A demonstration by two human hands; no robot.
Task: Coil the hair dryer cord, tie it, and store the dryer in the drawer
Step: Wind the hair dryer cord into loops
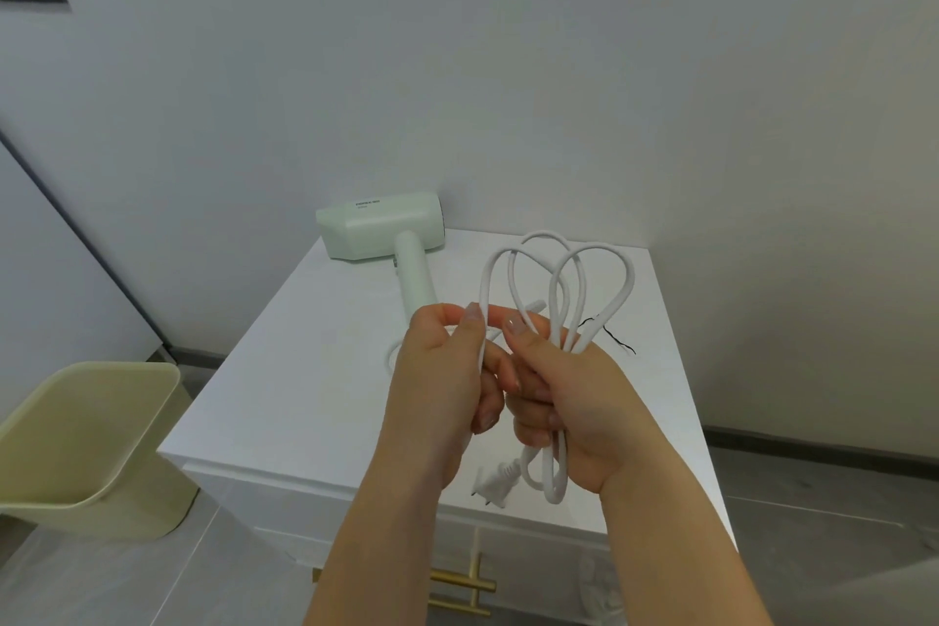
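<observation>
Dryer (382, 230) lies on its side at the tabletop's (305, 397) far edge, barrel crosswise, handle toward the person; right hand (569, 397) fingers (531, 396) curl round the looped cord (571, 333), loops running away from the person, plug (495, 484) hanging below; left hand (441, 384) pinches one strand alongside.

Brightness: you have soft, even, cool-toned indoor light, moderately bright.
Shadows: faint and diffuse on the cabinet top (305, 397).
Glare: only a mild sheen on that top.
Contrast: your white cord (632, 277) barely separates from the white surface.
Sharpness: slightly soft throughout.
Edges: wide-angle bending bows the wall (508, 41) lines near the borders.
</observation>
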